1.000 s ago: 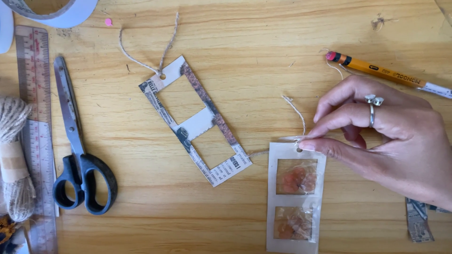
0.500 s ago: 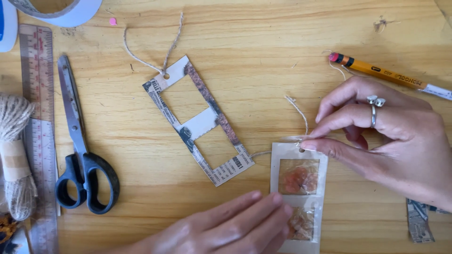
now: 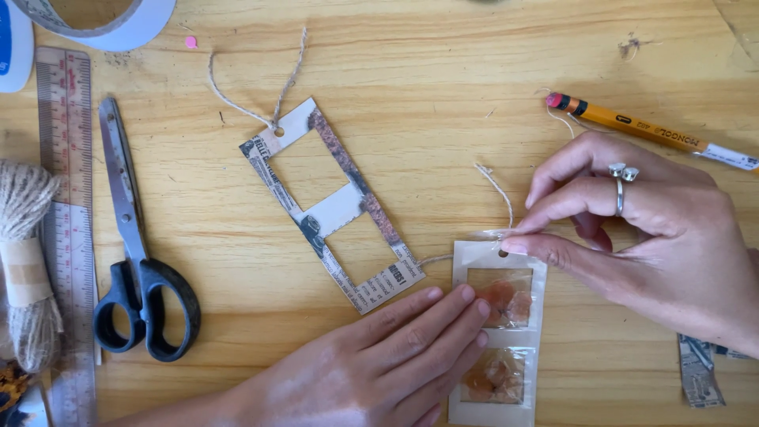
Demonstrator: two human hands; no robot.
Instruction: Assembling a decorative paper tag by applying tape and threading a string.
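Left hand [image 3: 379,364] now further in from lower edge than half second ago, fingers lying flat, pressing pale window tag [image 3: 496,332] to tabletop [image 3: 443,71], lower centre-right. Right hand [image 3: 640,237] pinching twine [image 3: 496,186] at tag's punched hole. Twine threaded, knot not yet showing. Newsprint frame tag [image 3: 332,205], frame centre, lying finished with twine loop. Scissors [image 3: 134,253], pencil [image 3: 640,130] lying idle.

the left hand [image 3: 379,368] covers the left edge of the white tag [image 3: 498,336] and part of both its orange windows, and its wrist runs off the bottom edge. the right hand [image 3: 656,245] is cut by the right edge, and its fingertips hide how the twine [image 3: 496,186] passes the tag's hole. the tape roll [image 3: 103,20] is cropped at the top, the twine spool [image 3: 28,269] at the left. the newsprint scrap [image 3: 700,379] lies half under the right hand.
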